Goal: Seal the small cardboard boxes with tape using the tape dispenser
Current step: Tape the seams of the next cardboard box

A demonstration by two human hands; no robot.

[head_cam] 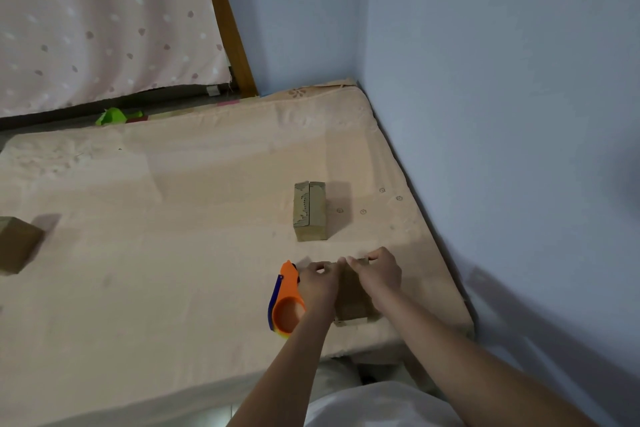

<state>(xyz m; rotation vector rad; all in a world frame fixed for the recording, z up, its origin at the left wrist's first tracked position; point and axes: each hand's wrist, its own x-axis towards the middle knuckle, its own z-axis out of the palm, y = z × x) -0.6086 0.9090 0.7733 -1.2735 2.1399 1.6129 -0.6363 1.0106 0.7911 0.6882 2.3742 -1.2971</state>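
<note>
A small cardboard box [351,302] lies on the mattress [173,253] near its front right corner. My left hand [320,279] and my right hand [379,274] both sit on the box's far end, fingers curled and pinching at its top edge; what lies under the fingertips is hidden. The orange and blue tape dispenser [285,305] lies on the mattress just left of my left wrist, touching or very close to it. A second small box [310,211] stands farther back, with a seam showing along its top.
A third cardboard box [15,244] sits at the left edge of view. Blue walls [502,114] close off the right side and the back. A green scrap [116,116] lies behind the mattress under a spotted curtain [104,28]. The mattress's front edge is near my body.
</note>
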